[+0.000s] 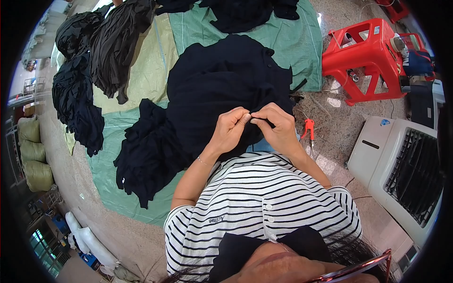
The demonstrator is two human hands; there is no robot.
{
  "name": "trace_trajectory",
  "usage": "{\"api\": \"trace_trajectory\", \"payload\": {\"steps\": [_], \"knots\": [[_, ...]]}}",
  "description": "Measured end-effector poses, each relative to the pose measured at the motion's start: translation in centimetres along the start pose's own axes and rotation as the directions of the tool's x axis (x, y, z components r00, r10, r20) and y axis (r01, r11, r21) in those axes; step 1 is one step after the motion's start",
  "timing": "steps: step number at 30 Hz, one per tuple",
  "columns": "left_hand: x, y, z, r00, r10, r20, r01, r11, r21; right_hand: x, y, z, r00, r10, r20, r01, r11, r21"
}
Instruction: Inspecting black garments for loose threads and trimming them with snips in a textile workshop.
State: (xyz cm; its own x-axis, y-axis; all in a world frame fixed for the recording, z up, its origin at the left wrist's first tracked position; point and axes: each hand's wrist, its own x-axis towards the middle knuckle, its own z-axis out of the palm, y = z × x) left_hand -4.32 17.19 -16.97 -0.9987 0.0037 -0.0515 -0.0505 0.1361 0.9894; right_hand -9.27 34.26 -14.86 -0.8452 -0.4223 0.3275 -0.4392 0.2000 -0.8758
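A dark navy garment [212, 85] lies spread over my lap and in front of me, with a few small buttons along its right part. My left hand [229, 129] pinches a bit of the dark cloth between thumb and forefinger. Right beside it, my right hand [277, 128] pinches the same spot, its fingertips almost touching the left ones. The exact bit of cloth between the fingertips is mostly hidden. To the left of the garment, a crumpled heap of dark clothes [148, 155] rests against it.
Green sheeting [113, 184] covers the floor under the clothes. More dark garments [78, 94] are piled at the far left. On the right stand a red plastic stool [363, 61] and a white air cooler [382, 160]. A red air gun [308, 129] hangs near my right hand.
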Motion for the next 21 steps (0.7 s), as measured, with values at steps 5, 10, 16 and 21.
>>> {"api": "trace_trajectory", "payload": {"steps": [5,10,16,21], "knots": [[-0.6,1.1,0.0,0.984,0.17,0.057,-0.178,0.966,0.186,-0.5,0.5,0.0,1.0,0.025,0.012,-0.024,0.999,-0.02],[-1.0,1.4,-0.1,0.98,0.169,0.103,-0.192,0.938,0.288,-0.2,0.7,-0.3,0.997,0.06,0.047,-0.062,0.997,0.038],[-1.3,0.8,1.0,0.977,0.198,0.081,-0.214,0.913,0.348,0.0,0.7,-0.7,0.986,0.14,0.092,-0.145,0.988,0.05],[-1.1,0.8,0.9,0.992,0.124,-0.007,-0.119,0.968,0.22,-0.2,0.2,-0.4,0.944,0.317,0.095,-0.326,0.94,0.104]]}}
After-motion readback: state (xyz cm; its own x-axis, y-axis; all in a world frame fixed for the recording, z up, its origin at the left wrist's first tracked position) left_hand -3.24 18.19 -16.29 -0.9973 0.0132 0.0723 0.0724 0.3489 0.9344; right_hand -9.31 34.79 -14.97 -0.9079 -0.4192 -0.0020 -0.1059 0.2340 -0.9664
